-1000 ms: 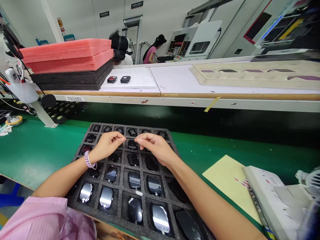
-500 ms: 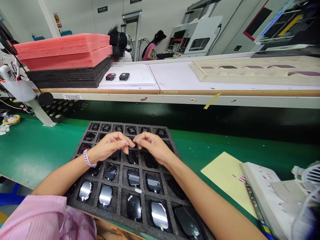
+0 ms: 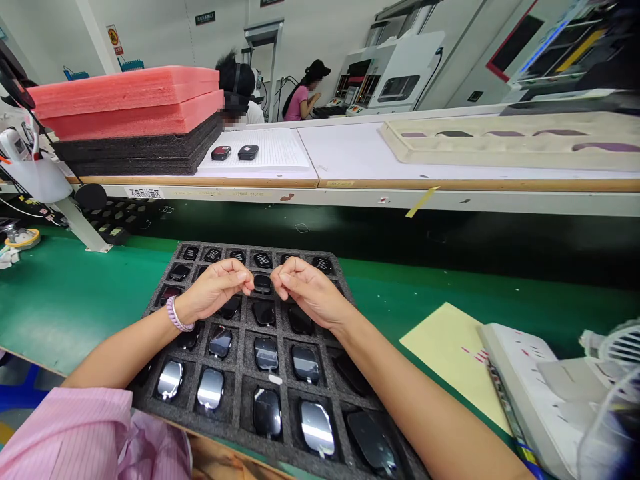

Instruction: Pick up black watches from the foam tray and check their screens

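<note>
A dark grey foam tray (image 3: 240,400) lies in front of me, its square pockets holding many glossy black rounded-square pieces that look like smartwatch bodies. Over its far half hovers my left hand (image 3: 223,287), thumb and fingertips pinched together. My right hand (image 3: 305,290) faces it across a small gap, its fingers curled into a pinch too. Anything between either hand's fingertips is too small or hidden to make out. In the gap shows one black watch-like piece (image 3: 263,285) in its pocket. Another glossy piece (image 3: 264,312) sits just nearer to me.
A shelf edge (image 3: 350,190) runs across behind the tray. On it are pink foam sheets (image 3: 130,100), black foam, two small watch-like pieces and a pale tray (image 3: 450,150). Yellow paper (image 3: 450,353) and a white power strip (image 3: 525,387) lie right. Two people sit beyond.
My hands have moved apart from nearly touching fingertips, uncovering the black piece between them. The fingers of both have curled in more. The tray stays put.
</note>
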`<state>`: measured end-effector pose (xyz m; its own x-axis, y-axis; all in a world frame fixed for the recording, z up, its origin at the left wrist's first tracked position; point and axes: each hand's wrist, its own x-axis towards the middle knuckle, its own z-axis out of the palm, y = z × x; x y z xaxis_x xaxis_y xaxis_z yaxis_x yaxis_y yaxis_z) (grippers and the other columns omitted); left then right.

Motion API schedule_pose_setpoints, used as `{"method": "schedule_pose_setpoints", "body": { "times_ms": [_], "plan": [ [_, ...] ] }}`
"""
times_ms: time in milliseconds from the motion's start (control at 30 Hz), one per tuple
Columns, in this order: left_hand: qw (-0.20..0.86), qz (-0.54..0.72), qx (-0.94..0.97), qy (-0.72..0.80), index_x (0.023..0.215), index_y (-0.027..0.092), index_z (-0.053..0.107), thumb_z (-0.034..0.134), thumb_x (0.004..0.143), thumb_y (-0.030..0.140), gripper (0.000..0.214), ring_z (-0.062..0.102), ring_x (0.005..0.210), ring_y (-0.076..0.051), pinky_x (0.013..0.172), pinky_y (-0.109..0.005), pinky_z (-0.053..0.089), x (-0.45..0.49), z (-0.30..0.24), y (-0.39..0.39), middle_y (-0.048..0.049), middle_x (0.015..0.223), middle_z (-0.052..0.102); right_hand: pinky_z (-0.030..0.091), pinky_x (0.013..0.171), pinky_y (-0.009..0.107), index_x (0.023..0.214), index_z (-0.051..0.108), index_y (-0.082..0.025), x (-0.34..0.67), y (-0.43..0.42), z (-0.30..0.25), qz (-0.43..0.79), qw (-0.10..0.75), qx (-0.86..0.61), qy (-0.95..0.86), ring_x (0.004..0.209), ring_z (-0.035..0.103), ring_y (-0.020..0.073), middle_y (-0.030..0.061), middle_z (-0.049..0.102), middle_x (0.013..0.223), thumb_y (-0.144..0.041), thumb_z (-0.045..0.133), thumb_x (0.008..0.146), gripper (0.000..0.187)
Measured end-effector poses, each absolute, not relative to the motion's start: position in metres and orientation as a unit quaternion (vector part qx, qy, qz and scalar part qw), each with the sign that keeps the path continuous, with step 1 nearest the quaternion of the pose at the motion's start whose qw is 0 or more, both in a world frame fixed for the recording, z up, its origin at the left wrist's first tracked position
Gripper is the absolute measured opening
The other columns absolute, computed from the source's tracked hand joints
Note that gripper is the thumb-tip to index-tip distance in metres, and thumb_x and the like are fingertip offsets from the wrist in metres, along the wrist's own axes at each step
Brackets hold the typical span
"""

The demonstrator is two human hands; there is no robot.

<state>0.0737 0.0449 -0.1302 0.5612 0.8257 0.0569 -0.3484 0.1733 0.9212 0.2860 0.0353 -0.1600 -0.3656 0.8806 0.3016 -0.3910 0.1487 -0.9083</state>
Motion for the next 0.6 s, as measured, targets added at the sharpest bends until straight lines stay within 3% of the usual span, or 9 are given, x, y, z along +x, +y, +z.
{"method": "schedule_pose_setpoints", "body": {
  "times_ms": [267, 367, 500, 600],
  "plan": [
    [0.686, 0.421, 0.517, 0.29, 0.07, 0.014, 0.057, 0.086, 0.068, 0.042, 0.04, 0.055, 0.067, -0.011, 0.068, -0.023, 0.045, 0.072, -0.134, 0.055, -0.0021, 0.07, 0.06, 0.039, 0.064, 0.029, 0.077, 0.056, -0.021, 0.288, 0.037, -0.16, 0.594, 0.538, -0.266, -0.535, 0.059, 0.049, 0.0156, -0.0001, 0.06, 0.076, -0.053, 0.088, 0.078, 0.046],
    [0.663, 0.424, 0.534, 0.309, 0.074, 0.015, 0.058, 0.083, 0.07, 0.044, 0.039, 0.058, 0.073, -0.013, 0.075, -0.026, 0.048, 0.073, -0.136, 0.066, -0.0043, 0.08, 0.063, 0.044, 0.07, 0.032, 0.078, 0.058, -0.021, 0.291, 0.043, -0.163, 0.558, 0.551, -0.322, -0.531, 0.07, 0.058, 0.0194, 0.0053, 0.066, 0.09, -0.059, 0.086, 0.074, 0.048],
    [0.485, 0.41, 0.666, 0.392, 0.076, 0.015, 0.063, 0.067, 0.08, 0.041, 0.027, 0.061, 0.105, -0.022, 0.093, -0.034, 0.047, 0.067, -0.136, 0.094, -0.0115, 0.116, 0.063, 0.048, 0.078, 0.037, 0.08, 0.062, -0.02, 0.299, 0.068, -0.172, 0.435, 0.541, -0.446, -0.566, 0.084, 0.062, 0.0248, 0.0099, 0.066, 0.102, -0.071, 0.075, 0.071, 0.054],
    [0.372, 0.389, 0.714, 0.447, 0.071, 0.016, 0.066, 0.065, 0.08, 0.03, 0.017, 0.056, 0.114, -0.025, 0.1, -0.036, 0.044, 0.061, -0.135, 0.122, -0.0117, 0.118, 0.061, 0.048, 0.081, 0.04, 0.08, 0.065, -0.019, 0.304, 0.096, -0.181, 0.376, 0.521, -0.505, -0.576, 0.083, 0.061, 0.0266, 0.0091, 0.066, 0.094, -0.07, 0.071, 0.071, 0.051]
  ]
}}
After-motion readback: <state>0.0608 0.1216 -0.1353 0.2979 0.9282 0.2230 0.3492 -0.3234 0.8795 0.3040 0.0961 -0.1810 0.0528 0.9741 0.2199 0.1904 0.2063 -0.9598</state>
